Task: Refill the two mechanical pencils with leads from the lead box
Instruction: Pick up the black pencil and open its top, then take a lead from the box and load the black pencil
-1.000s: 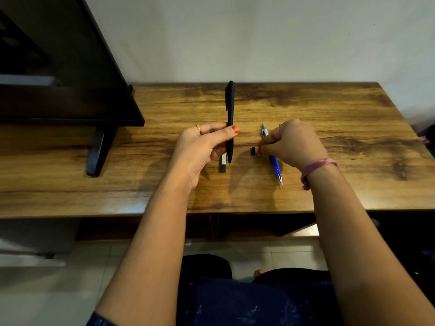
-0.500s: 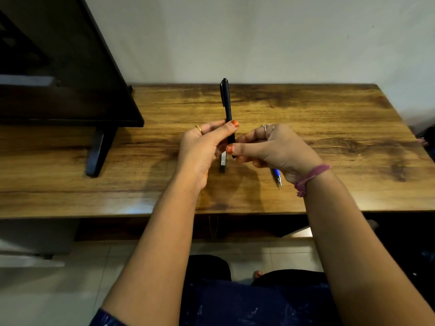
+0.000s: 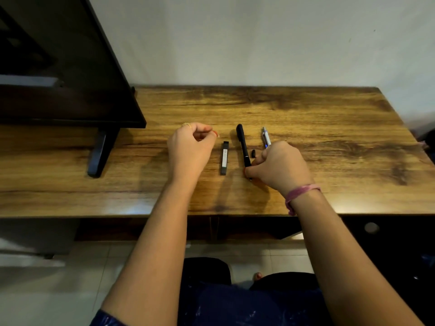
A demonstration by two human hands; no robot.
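While only the head view is on offer, it shows the whole job laid out on the table (image 3: 306,118). Three things lie side by side near its middle: the lead box (image 3: 224,157), a slim dark case with a pale label, then the black pencil (image 3: 243,147), then the blue pencil (image 3: 266,137) with its white top. A small black cap (image 3: 253,153) sits loose on the wood between the two pencils, which suggests one of them is open at the top; which one I cannot tell.

The right hand (image 3: 280,164) rests low on the table, its grip narrow, thumb and fingers pinching the near end of the black pencil, which lies flat. The same hand covers the lower part of the blue pencil. The left hand (image 3: 190,147) hovers just left of the lead box, apart from it, fingers loosely curled with thumb and fingertip close together. Whether a thin lead is pinched there is too fine to see.

As for progress, I judge the refill to be at an early or middle stage: the loose cap hints at one opened pencil, and the blue pencil looks untouched. The lead box appears closed, and its contents are hidden. A dark screen (image 3: 58,67) on a stand fills the left side.
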